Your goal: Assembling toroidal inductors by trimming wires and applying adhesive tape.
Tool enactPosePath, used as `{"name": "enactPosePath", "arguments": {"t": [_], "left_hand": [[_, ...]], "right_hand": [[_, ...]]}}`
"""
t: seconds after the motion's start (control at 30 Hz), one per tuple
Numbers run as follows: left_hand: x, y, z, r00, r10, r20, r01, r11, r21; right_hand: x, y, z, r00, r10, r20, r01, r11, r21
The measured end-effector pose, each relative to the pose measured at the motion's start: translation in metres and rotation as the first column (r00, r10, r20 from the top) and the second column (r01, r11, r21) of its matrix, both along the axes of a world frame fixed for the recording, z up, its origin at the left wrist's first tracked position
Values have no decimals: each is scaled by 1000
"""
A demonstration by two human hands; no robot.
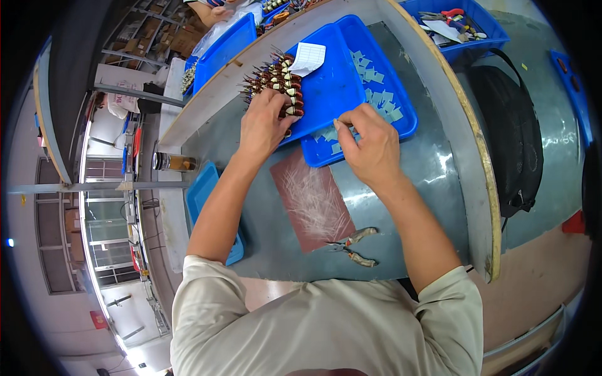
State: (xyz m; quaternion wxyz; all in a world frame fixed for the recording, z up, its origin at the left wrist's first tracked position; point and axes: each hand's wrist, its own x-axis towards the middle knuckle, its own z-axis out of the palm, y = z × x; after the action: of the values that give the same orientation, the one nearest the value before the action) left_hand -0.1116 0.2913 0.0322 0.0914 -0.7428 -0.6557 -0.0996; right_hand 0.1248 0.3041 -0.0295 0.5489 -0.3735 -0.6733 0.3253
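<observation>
Rows of small wire-wound coils (pixel 276 78), dark red and cream with thin wire ends sticking up, stand along the left side of a blue tray (pixel 335 56). My left hand (pixel 263 122) is at their near end, its fingers curled round one coil there. Over the near edge of that tray, my right hand (pixel 371 141) is closed, thumb against forefinger; whatever is pinched is too small to name. Beneath it lies a second blue tray (pixel 407 116) with many pale green square pieces (pixel 382 103). A white paper slip (pixel 309 58) rests against the coils.
Wire pliers (pixel 354 246) lie at the corner of a reddish-brown mat (pixel 307 200) strewn with thin clear strips. A light blue tray (pixel 235 250) and a jar (pixel 174 163) are at left. Wooden-edged partitions (pixel 480 156) flank the bench; beyond sit a black bag (pixel 508 131) and a tool bin (pixel 461 31).
</observation>
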Motion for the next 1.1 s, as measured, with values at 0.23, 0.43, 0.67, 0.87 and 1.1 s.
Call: {"name": "enactPosePath", "arguments": {"t": [0.23, 0.43, 0.67, 0.87, 1.1], "left_hand": [[-2, -20, 7, 997, -69, -29, 71, 996, 56], [-35, -82, 35, 995, 88, 49, -94, 986, 138], [-171, -290, 31, 709, 595, 378, -613, 785, -89], [-187, -413, -15, 279, 709, 648, -712, 605, -356], [-152, -374, -25, 818, 545, 183, -466, 815, -345]], "right_hand": [[-5, -3, -3, 999, 9, 41, -10, 999, 37], [4, 0, -15, 997, 35, 74, -38, 999, 38], [-11, -4, -7, 980, -3, 200, -8, 998, 54], [-12, -10, -14, 979, -5, 206, -8, 998, 66], [-15, -21, -8, 968, -2, 250, -29, 992, 123]]}}
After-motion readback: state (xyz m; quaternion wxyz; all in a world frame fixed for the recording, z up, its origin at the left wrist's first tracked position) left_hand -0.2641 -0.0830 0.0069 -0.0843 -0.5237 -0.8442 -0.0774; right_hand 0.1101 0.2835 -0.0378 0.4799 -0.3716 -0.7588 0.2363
